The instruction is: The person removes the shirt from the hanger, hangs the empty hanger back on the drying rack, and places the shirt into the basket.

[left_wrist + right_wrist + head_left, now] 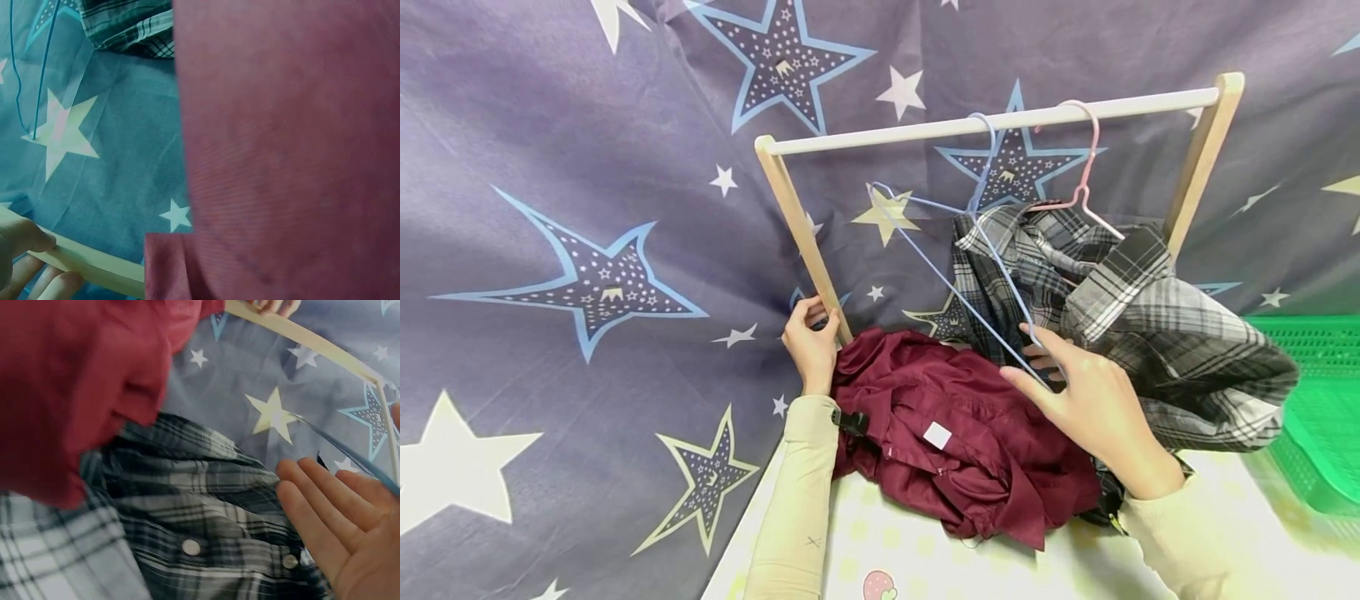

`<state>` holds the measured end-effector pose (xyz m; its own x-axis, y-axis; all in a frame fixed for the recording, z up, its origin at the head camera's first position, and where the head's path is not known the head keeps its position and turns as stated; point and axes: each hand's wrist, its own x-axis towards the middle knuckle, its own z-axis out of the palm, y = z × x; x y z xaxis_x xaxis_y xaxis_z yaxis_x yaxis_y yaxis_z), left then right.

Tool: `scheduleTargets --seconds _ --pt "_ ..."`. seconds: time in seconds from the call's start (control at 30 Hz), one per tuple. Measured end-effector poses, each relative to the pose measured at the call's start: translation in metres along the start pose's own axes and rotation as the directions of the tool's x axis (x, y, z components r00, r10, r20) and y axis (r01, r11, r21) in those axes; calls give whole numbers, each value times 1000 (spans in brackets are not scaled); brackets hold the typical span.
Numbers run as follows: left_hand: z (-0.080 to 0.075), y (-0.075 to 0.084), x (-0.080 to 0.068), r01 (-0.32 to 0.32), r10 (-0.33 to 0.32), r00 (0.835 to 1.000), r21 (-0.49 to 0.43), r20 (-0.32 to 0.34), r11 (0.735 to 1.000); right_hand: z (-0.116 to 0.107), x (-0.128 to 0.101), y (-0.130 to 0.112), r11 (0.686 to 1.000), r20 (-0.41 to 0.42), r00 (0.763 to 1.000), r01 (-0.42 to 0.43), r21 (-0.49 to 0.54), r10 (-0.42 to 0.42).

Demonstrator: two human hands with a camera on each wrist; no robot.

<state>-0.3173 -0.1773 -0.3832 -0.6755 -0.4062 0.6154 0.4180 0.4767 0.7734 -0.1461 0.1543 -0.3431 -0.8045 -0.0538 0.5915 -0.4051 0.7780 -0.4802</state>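
Note:
My left hand (811,343) holds the left wooden post (801,225) of a small clothes rack, its thumb on one side and fingers on the other. A blue hanger (936,271) hooks over the white bar (910,131) and tilts down to the right. Its lower right end lies between the thumb and fingers of my right hand (1093,404); in the right wrist view those fingers (325,500) are nearly straight. Below the hanger lies a crumpled maroon shirt (955,408) with a white label. It hides much of the left wrist view.
A grey plaid shirt (1195,325) hangs on a pink hanger (1086,171) on the bar, right behind my right hand. A green basket (1318,433) stands at the far right. Star-patterned cloth (647,167) covers the back; a pale checked cloth (910,533) covers the table.

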Motion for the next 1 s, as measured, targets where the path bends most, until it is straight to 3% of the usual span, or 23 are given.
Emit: scheduleTargets --seconds 0.23,0.5,0.8,1.0 --pt "-1 2 -1 14 -14 1000 -4 8 1000 4 -8 1 995 117 991 -72 67 63" --pt "-1 3 -1 16 -16 1000 -6 4 1000 19 -22 11 999 200 979 -42 -8 43" --pt "-1 3 -1 17 -17 1000 -7 9 1000 55 -23 11 999 349 936 39 24 -44" --pt "0 2 0 18 -19 1000 19 3 1000 81 -19 8 991 344 931 130 13 -127"
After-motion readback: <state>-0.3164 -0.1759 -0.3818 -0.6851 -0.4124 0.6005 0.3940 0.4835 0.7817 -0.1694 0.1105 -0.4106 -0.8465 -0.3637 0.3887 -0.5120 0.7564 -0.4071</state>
